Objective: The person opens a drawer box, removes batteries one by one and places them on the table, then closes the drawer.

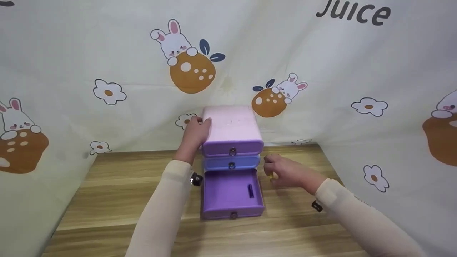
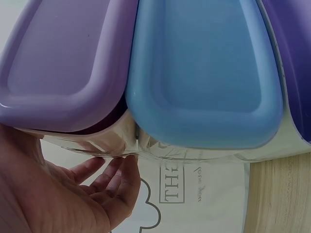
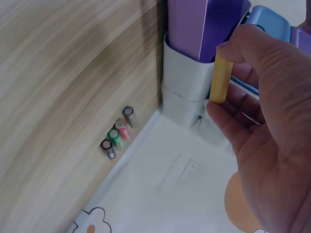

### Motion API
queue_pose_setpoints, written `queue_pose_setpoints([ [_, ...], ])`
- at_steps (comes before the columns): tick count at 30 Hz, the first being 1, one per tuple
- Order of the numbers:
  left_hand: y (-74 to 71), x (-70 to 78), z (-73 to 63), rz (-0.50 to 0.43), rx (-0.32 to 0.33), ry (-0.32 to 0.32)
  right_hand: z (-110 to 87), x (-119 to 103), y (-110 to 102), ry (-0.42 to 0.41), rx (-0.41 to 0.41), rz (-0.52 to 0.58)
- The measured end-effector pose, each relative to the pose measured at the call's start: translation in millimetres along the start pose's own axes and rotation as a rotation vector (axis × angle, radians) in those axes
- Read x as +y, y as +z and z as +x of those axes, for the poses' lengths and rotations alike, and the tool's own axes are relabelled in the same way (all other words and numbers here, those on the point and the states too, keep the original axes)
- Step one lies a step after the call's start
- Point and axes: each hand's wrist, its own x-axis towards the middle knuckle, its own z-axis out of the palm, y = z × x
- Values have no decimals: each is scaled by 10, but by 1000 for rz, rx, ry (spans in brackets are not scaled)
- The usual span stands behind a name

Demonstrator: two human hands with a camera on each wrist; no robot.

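Observation:
A small drawer cabinet (image 1: 232, 123) with a pink top stands on the table. Its bottom purple drawer (image 1: 225, 189) is pulled out; the purple and blue drawers above it are closed. Inside the open drawer lies a dark battery (image 1: 251, 191), near the right wall. My left hand (image 1: 197, 134) rests against the cabinet's upper left edge; in the left wrist view its loosely bent fingertips (image 2: 127, 167) touch the side. Just right of the cabinet, my right hand (image 1: 285, 171) pinches a yellow battery (image 3: 221, 80) between thumb and fingers. The left thumb is hidden in the left wrist view.
In the right wrist view, several batteries (image 3: 115, 136) in different colours stand in a row near the wood-patterned table's (image 1: 125, 200) edge. A printed cloth (image 1: 125, 53) with rabbits and flowers hangs behind and at both sides.

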Motion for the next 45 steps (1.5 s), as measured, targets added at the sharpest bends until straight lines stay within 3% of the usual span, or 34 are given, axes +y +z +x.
queue_pose_setpoints([
  [19,10,-10,9,16,16,8,-72,446,-5,8,76,-3],
  [36,12,-23,12,0,-8,-26,-62,595,-127,187,-21,-39],
  [45,17,-18,13,-21,2,4,-53,635,-167,257,-49,-22],
])
